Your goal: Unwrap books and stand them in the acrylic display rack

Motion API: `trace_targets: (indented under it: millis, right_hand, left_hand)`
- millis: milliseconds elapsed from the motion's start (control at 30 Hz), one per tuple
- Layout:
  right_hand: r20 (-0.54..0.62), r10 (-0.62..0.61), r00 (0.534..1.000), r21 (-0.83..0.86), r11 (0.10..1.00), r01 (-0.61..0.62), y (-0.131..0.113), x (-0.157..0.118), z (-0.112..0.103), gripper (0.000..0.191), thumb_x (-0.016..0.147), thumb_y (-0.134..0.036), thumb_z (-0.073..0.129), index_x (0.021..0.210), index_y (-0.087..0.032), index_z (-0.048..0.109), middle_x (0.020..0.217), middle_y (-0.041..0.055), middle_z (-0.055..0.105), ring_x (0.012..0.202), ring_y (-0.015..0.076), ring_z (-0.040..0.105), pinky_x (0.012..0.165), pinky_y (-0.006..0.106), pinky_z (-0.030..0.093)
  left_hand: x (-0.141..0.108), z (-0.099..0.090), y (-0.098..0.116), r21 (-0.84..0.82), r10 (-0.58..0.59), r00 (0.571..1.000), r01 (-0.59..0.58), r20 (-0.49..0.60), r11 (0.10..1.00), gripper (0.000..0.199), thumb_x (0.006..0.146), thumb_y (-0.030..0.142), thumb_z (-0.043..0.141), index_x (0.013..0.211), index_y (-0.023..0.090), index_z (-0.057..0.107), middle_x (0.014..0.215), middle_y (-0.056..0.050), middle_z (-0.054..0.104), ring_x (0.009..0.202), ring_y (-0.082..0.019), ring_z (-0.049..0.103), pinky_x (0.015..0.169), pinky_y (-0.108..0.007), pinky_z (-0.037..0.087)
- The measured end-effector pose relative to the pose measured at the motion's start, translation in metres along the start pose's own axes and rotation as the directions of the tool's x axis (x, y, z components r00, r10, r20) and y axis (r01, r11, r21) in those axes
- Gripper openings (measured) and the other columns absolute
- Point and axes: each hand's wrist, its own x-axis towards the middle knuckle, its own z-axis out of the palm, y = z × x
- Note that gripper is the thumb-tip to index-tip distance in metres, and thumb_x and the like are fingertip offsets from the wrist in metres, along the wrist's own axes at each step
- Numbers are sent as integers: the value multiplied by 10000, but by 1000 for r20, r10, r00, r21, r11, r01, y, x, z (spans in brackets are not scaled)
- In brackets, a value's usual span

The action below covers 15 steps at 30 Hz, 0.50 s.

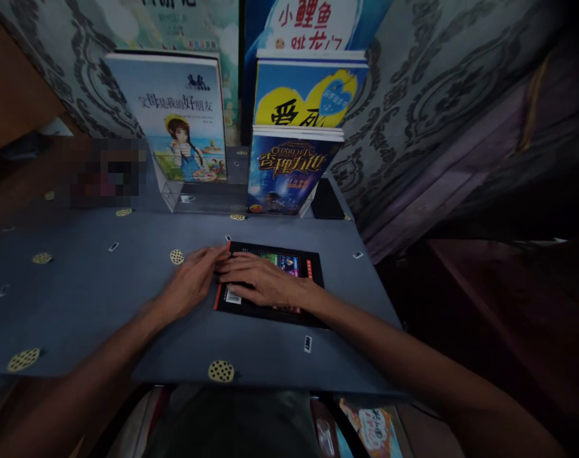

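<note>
A black book (260,309) lies flat on the table, with a barcode, small colourful pictures and an orange-red strip along its left edge. Palm down, my right hand (260,278) rests across the cover, its fingers stretched toward that strip and hiding part of the pictures. My left hand (196,277) is at the book's left side, fingers extended and touching the edge near the far left corner. Its thumb cannot be made out. Both hands' fingertips nearly meet at this edge.
A clear book stand (208,203) behind holds a pale blue book (146,108), a dark blue book (289,191), a yellow-and-blue book (274,83) and taller ones. A dark flat object (328,200) lies beside it. Patterned cloth (413,83) hangs behind the grey-blue table (150,343).
</note>
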Motion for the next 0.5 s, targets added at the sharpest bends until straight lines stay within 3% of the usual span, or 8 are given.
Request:
trace_targets:
  millis: [267,500]
  right_hand:
    - [3,5,1000,14,1000,-6,-2,0,0,273,995,-254,562,1205,-178,718,1320,108,702,1331,211,581,1197,456,379]
    - [-4,-32,999,-17,999,32,-3,2,-1,276,1004,-241,544,1196,-146,718,1291,116,716,1297,215,604,1192,438,390]
  left_hand:
    - [12,10,-14,9,24,1000,-24,10,1000,549,887,86,410,1406,219,530,1351,-95,648,1352,-249,528,1113,-457,480]
    - [12,8,-11,-49,6,1000,-7,-15,999,616,864,43,373,1446,216,476,1304,-105,659,1201,-208,621,1034,-419,533]
